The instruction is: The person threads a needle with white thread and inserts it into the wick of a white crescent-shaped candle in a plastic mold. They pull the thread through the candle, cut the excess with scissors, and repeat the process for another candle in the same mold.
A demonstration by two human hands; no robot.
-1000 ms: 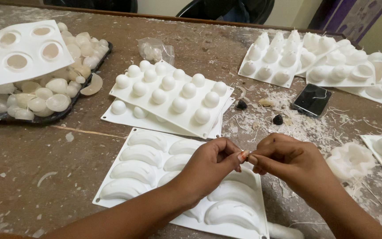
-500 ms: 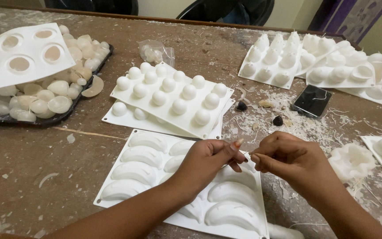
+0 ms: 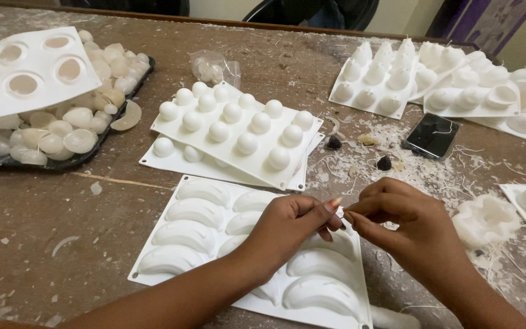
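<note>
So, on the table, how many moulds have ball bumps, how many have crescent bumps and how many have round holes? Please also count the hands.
Ball-bump moulds: 2, stacked
Crescent mould: 1
Round-hole mould: 1
Hands: 2, the left hand and the right hand
Total: 6

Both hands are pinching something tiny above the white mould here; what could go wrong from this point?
The piece pinched between the left hand and right hand is tiny, so it could slip and vanish among the white shavings on the table. The forearms hang close over the crescent mould and might nudge it. The phone lies amid that debris.
</note>
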